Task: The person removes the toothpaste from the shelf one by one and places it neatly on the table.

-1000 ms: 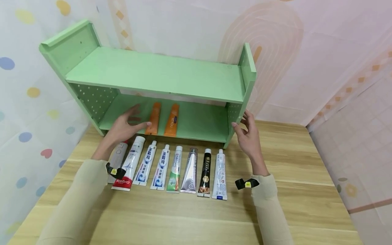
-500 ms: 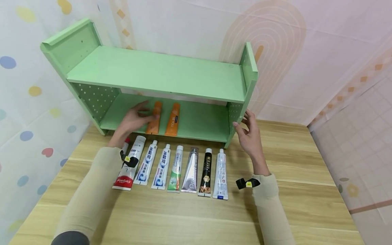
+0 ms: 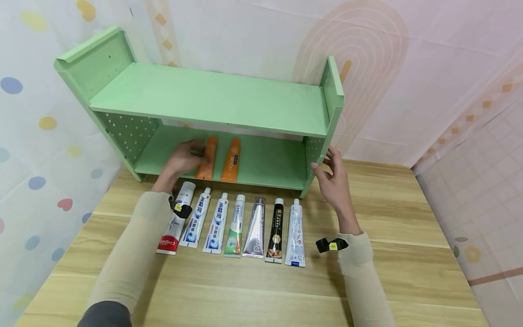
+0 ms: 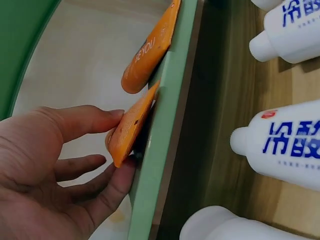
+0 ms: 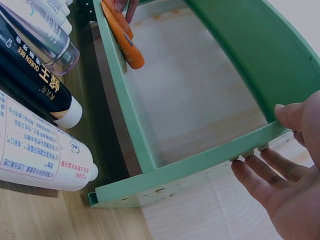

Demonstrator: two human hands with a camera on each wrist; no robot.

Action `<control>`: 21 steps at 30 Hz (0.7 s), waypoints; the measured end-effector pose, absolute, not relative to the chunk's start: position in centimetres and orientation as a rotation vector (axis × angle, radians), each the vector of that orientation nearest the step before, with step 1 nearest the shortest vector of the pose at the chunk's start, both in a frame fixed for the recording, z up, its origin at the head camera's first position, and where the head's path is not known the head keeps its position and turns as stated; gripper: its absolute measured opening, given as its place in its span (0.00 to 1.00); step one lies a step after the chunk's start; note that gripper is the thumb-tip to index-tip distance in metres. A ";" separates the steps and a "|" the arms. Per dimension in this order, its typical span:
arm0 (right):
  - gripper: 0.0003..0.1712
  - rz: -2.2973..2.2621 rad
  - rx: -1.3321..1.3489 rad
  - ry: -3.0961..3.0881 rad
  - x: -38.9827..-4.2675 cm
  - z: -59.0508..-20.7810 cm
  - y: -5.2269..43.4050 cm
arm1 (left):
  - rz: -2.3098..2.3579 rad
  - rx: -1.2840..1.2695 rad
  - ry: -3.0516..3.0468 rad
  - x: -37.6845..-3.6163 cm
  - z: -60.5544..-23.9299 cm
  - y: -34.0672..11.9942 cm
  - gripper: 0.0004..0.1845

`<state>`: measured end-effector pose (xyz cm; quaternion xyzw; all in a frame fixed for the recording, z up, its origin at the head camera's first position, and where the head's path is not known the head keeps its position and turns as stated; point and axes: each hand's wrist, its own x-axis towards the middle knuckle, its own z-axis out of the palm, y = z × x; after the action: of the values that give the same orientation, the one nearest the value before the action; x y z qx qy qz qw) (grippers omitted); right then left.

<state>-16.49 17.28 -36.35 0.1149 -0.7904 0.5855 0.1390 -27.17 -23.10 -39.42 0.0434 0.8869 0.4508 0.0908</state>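
My left hand (image 3: 184, 160) is inside the lower level of the green shelf rack (image 3: 212, 95). It pinches the left orange tube (image 3: 205, 169); in the left wrist view, the thumb lies on one side of this tube (image 4: 129, 131) and a finger on the other. A second orange tube (image 3: 230, 165), lettered "YOU", lies to its right, at the shelf's front edge. My right hand (image 3: 334, 184) holds the rack's right side panel (image 5: 200, 170), thumb on one side and fingertips against the outer face.
In front of the rack, a row of toothpaste tubes lies on the wooden table (image 3: 245, 295): a red-and-white Colgate tube (image 3: 168, 244), several white ones, a silver tube (image 3: 254, 231), a black tube (image 3: 275, 231). A patterned cloth (image 3: 245, 36) hangs behind the rack.
My left hand has moved right and in onto the left orange tube, its fingers closing round it. The sleeve now covers more of the leftmost toothpaste tubes. My right hand stays at the side panel.
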 end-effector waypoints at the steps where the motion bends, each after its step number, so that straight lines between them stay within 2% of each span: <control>1: 0.35 1.695 0.334 -2.281 -16.5 -36.4 17.3 | 1.319 0.125 2.639 -27.2 -39.4 -23.1 0.44; 7: 0.34 1.698 0.327 -2.273 -16.4 -36.5 17.2 | 1.262 0.119 2.614 -27.2 -38.9 -23.0 0.39; 21: 0.34 1.704 0.327 -2.288 -16.5 -36.6 17.3 | 1.424 0.160 2.590 -26.6 -40.3 -24.0 0.34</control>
<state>-16.55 17.30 -36.58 0.1130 -0.7896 0.5880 0.1347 -26.59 -24.02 -40.29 0.0539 0.8714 0.4791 0.0907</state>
